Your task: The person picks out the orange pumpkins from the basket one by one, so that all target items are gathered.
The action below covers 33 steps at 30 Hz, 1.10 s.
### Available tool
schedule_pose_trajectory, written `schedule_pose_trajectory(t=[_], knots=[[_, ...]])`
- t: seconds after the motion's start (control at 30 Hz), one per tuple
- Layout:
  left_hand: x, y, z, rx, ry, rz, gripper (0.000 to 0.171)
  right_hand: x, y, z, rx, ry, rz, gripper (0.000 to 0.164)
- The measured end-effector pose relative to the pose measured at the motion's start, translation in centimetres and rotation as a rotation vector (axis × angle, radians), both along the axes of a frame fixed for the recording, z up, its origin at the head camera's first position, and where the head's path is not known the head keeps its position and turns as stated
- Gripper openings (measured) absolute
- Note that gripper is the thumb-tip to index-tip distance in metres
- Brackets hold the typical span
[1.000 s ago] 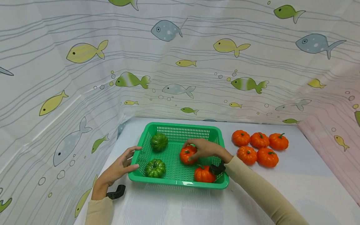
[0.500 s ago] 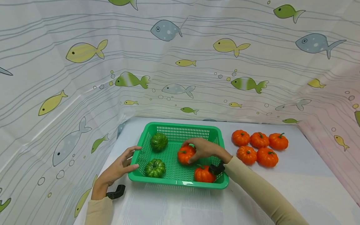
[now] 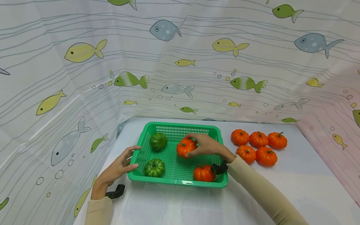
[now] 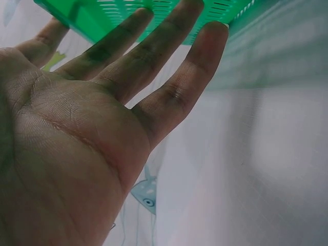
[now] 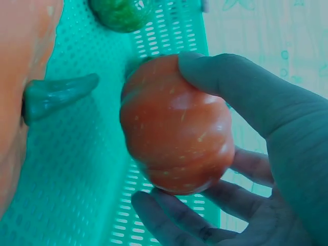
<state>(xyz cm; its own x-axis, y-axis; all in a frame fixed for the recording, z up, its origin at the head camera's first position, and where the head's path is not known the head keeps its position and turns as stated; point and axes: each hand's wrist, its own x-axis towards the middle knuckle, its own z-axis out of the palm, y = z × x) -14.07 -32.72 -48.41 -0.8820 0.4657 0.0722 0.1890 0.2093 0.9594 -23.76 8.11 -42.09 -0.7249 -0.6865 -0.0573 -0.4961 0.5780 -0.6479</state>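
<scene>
My right hand [image 3: 206, 144] pinches a small orange pumpkin [image 3: 185, 150] between thumb and fingers, over the middle of a green plastic basket [image 3: 152, 179]. In the right wrist view the thumb presses one side of this pumpkin [image 5: 177, 123] while fingers support the other. My left hand [image 3: 119, 165] has its fingertips at the basket's left rim, fingers loosely extended; its palm [image 4: 66, 148] fills much of the left wrist view. Two green pumpkins, one farther back [image 3: 158, 141] and one nearer [image 3: 154, 168], lie along the basket's left side. Another orange pumpkin [image 3: 203, 173] sits in the front right corner.
On the white table [image 3: 295, 181], right of the basket, several orange pumpkins [image 3: 258, 139] stand in two rows. A curtain [image 3: 197, 72] printed with fish encloses the back and sides. Each wrist carries a black camera mount [image 3: 116, 192].
My right hand has raised the orange pumpkin from the basket floor, after shifting it slightly left. The left hand stays at the rim, and the other pumpkins keep their places.
</scene>
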Motion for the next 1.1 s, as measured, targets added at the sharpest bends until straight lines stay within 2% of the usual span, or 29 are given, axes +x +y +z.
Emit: schedule_pose_trajectory(t=[0.17,0.4,0.83,1.1], knots=[[0.0,0.0,0.0,0.002,0.002,-0.003,0.067,0.2,0.6,0.6,-0.065,0.011,-0.031,0.063],[-0.1,-0.1,-0.2,-0.012,0.004,-0.001,0.067,0.6,1.5,1.2,-0.072,0.071,-0.039,0.066],[-0.1,-0.1,-0.1,0.016,0.005,-0.022,0.067,1.2,3.9,2.0,-0.175,0.056,-0.068,0.071],[0.0,-0.1,-0.2,-0.005,0.0,-0.011,0.066,1.9,5.9,2.5,-0.166,0.026,-0.166,0.07]])
